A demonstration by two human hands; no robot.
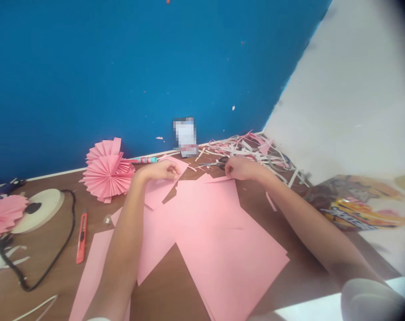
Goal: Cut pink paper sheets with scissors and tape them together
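Observation:
My left hand (165,170) is closed, fingertips pinched together, over a pink paper sheet (157,192) near the back of the table. Whether anything is between those fingers I cannot make out. My right hand (240,168) is closed at the end of a narrow pink paper strip (218,179), which lies along the top edge of a pink sheet (207,196). Scissors (217,164) with dark handles lie just behind that hand. More pink sheets (229,258) overlap in front, between my forearms, and another sheet (92,272) is partly covered by my left arm.
Pleated pink paper fans (109,171), a glue stick (145,160) and a red box cutter (82,236) lie left. A tape roll (45,209) and black cord (63,249) are farther left. Paper scraps (252,147) fill the back right corner, with a snack packet (362,214) at right.

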